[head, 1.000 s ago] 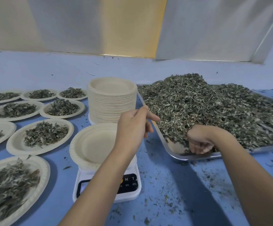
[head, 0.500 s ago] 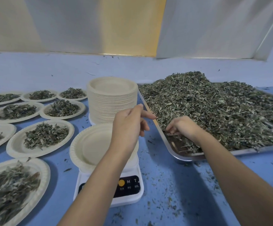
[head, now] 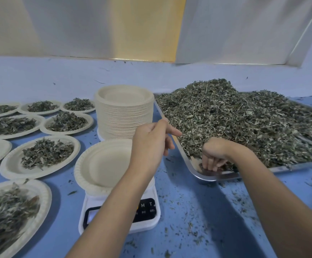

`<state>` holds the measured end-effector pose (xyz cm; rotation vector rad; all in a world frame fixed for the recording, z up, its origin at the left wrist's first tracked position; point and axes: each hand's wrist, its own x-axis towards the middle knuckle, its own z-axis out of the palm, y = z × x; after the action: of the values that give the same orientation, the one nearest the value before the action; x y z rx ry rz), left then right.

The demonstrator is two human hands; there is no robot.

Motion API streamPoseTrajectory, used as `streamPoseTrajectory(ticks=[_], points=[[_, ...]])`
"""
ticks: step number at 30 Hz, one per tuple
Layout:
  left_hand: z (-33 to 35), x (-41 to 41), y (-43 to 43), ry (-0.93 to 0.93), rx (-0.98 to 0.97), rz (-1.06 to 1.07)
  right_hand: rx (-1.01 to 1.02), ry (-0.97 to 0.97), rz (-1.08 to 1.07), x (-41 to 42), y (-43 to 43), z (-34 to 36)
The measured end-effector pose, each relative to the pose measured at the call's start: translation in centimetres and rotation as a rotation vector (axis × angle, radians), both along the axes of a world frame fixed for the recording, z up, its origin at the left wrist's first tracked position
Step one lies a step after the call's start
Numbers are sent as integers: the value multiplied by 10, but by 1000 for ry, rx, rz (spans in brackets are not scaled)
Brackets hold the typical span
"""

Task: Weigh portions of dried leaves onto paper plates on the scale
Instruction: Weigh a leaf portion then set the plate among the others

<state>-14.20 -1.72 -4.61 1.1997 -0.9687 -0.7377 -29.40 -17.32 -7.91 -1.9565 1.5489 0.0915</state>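
Curling shut after lying flatter in the heap a moment ago, the right hand claws a clump of dried leaves at the near-left corner of the steel tray, so a portion looks ready to lift; the left hand hovers loosely curled, holding nothing, over the empty paper plate on the scale.

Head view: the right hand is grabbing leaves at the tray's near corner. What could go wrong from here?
1. Dried leaves taken by the right hand may spill crossing from the tray to the empty paper plate; crumbs already litter the blue table.
2. The left forearm hangs over the scale, hiding its display; brushing it could skew the reading.
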Motion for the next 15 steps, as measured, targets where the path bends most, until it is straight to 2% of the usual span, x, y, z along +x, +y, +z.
streamPoseTrajectory(ticks=[9, 15], points=[[0, 4, 2, -6, -4, 16, -129, -655, -280, 36, -12, -19], [2, 7, 2, -15, -7, 36, -774, -416, -179, 28, 0, -21]])
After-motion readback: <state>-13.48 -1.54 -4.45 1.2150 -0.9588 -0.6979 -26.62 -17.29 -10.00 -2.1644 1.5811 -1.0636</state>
